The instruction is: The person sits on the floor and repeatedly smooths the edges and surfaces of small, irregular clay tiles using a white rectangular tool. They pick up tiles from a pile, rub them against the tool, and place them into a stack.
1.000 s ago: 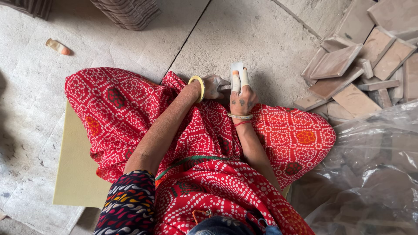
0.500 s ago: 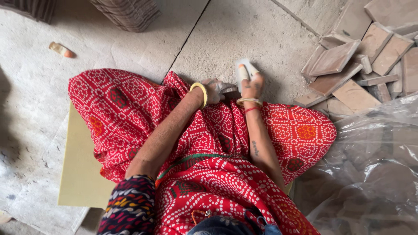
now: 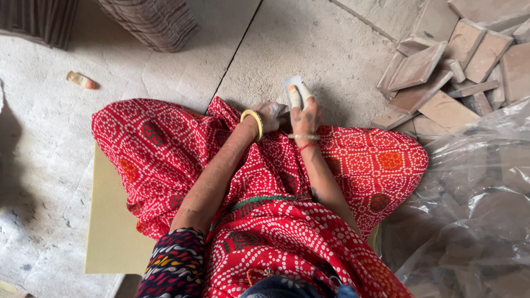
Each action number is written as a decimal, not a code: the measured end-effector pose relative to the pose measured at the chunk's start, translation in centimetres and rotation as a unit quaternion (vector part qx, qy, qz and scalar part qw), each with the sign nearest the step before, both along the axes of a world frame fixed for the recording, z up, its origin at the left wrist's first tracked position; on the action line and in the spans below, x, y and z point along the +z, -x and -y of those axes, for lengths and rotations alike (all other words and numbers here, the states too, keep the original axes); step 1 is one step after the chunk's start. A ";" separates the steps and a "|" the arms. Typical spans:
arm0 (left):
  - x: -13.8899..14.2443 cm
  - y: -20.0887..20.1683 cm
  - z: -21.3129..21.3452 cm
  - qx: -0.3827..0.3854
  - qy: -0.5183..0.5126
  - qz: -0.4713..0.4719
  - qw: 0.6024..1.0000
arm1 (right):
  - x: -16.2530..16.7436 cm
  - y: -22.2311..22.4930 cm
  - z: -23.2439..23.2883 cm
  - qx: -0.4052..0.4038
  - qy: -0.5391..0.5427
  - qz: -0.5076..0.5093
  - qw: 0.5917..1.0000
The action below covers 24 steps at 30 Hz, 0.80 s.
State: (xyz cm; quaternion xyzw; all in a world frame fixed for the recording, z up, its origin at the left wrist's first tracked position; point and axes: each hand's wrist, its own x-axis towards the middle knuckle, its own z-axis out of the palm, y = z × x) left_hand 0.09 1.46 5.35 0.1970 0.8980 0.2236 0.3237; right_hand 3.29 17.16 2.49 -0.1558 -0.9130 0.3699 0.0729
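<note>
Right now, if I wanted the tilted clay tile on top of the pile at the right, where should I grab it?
Take the tilted clay tile by its raised upper right edge, coming from above. It leans on the tile pile, so that edge stands free; its lower edge is wedged among others.

A small flat piece (image 3: 292, 84) is held in the right hand (image 3: 305, 113), just above the knees near the middle, and the left hand (image 3: 269, 113) is placed right beside it, at nine o'clock. A heap of tiles (image 3: 452, 66) is seen at two o'clock, with a plastic sheet (image 3: 475, 204) below it at four o'clock. A stack of tiles (image 3: 152, 22) is found at eleven o'clock, a small bottle (image 3: 81, 80) lies at ten o'clock, and a flat pad (image 3: 110, 232) is sat on at eight o'clock.
</note>
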 end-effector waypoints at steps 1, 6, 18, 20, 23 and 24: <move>0.5 -0.2 -0.2 0.004 -0.001 0.007 1.000 | -0.1 0.7 -0.3 -0.014 0.042 0.004 0.999; 1.0 -1.3 0.2 0.006 -0.029 -0.022 0.999 | 0.1 0.8 -1.0 -0.016 0.166 -0.064 0.984; -5.4 -2.3 2.2 0.071 -0.541 -0.003 0.838 | 1.9 0.6 2.2 0.088 -0.004 -0.058 0.994; -5.5 -2.5 2.2 0.088 -0.504 -0.031 0.859 | 1.3 1.0 1.8 0.074 -0.027 -0.095 0.992; -5.3 -2.8 2.0 0.154 -0.453 0.049 0.877 | 0.6 0.5 1.8 0.083 -0.005 -0.086 0.993; -5.1 -2.8 1.6 0.164 -0.462 0.052 0.870 | 0.5 0.4 1.9 0.110 -0.007 -0.107 0.988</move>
